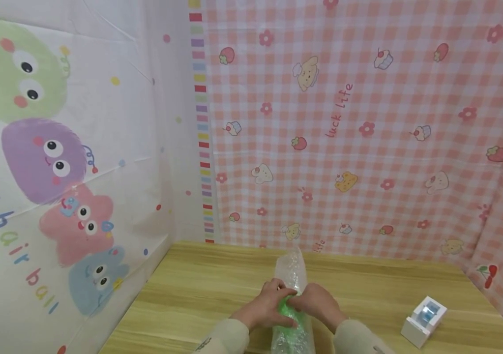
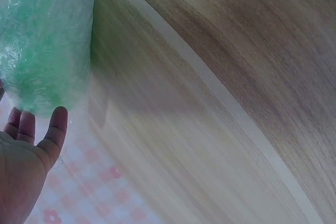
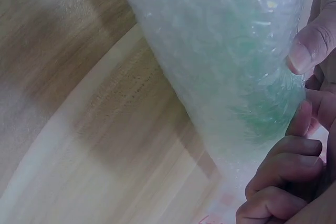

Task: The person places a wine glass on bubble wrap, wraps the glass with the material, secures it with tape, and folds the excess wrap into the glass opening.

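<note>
In the head view a green object in bubble wrap (image 1: 292,327) lies lengthwise at the front middle of the table, the wrap's far end sticking up past the hands. From the left side my left hand (image 1: 269,305) holds it, thumb and fingers spread across the green part. My right hand (image 1: 319,302) comes from the right with curled fingers and pinches the wrap close to the left fingertips. The right wrist view shows these curled fingers (image 3: 283,174) against the bubble wrap (image 3: 210,51). What the green object is, the wrap hides.
To the right stands a white tape dispenser (image 1: 424,322) with a clear bluish roll. Beneath the package, a round wooden board with a pale rim (image 2: 220,90) lies on the wood-grain table (image 1: 198,280). Printed cloths (image 1: 366,157) hang behind and at the sides.
</note>
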`<state>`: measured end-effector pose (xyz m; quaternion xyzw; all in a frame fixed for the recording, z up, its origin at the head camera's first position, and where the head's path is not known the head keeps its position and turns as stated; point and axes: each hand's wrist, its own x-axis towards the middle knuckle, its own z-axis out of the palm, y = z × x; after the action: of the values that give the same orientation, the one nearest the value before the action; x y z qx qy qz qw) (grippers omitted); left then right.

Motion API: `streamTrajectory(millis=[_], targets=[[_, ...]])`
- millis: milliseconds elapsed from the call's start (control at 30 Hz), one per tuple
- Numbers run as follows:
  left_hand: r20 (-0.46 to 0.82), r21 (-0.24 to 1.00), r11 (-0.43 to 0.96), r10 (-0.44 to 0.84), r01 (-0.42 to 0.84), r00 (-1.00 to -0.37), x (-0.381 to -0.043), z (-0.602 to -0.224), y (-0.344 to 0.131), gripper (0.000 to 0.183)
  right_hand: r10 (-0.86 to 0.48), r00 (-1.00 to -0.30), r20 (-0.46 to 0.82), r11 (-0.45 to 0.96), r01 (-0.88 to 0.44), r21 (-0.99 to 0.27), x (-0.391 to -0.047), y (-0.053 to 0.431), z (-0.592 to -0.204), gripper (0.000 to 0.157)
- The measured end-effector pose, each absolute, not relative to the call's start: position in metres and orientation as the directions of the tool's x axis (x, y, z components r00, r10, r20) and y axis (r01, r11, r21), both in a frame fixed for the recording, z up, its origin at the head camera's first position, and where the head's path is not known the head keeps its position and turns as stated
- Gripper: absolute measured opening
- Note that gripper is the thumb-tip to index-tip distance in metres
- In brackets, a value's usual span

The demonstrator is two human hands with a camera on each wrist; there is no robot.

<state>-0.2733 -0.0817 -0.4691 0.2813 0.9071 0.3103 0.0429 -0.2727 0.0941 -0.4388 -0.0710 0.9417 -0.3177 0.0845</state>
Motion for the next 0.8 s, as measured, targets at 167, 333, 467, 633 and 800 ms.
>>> streamTrajectory(millis=[167, 333, 467, 633, 800], targets=[[0.092, 0.585, 0.656, 0.531, 0.477, -0.842, -0.272, -0.468, -0.080, 0.067, -0.164, -0.980, -0.111, 0.770, -0.057, -0.635, -0.273, 0.094, -0.442, 0.026], [0.084, 0.589, 0.661, 0.522, 0.465, -0.849, -0.272, -0.469, -0.081, 0.068, -0.158, -0.985, -0.074, 0.749, -0.070, -0.658, -0.272, 0.093, -0.448, 0.030], [0.074, 0.601, 0.662, 0.513, 0.448, -0.855, -0.271, -0.470, -0.083, 0.069, -0.207, -0.977, -0.052, 0.702, -0.112, -0.703, -0.271, 0.096, -0.450, 0.033], [0.064, 0.609, 0.659, 0.512, 0.440, -0.856, -0.270, -0.469, -0.083, 0.069, -0.246, -0.963, -0.111, 0.626, -0.070, -0.777, -0.271, 0.101, -0.449, 0.042], [0.071, 0.605, 0.660, 0.512, 0.445, -0.856, -0.269, -0.469, -0.083, 0.069, -0.187, -0.969, -0.163, 0.640, 0.005, -0.768, -0.270, 0.101, -0.448, 0.038]])
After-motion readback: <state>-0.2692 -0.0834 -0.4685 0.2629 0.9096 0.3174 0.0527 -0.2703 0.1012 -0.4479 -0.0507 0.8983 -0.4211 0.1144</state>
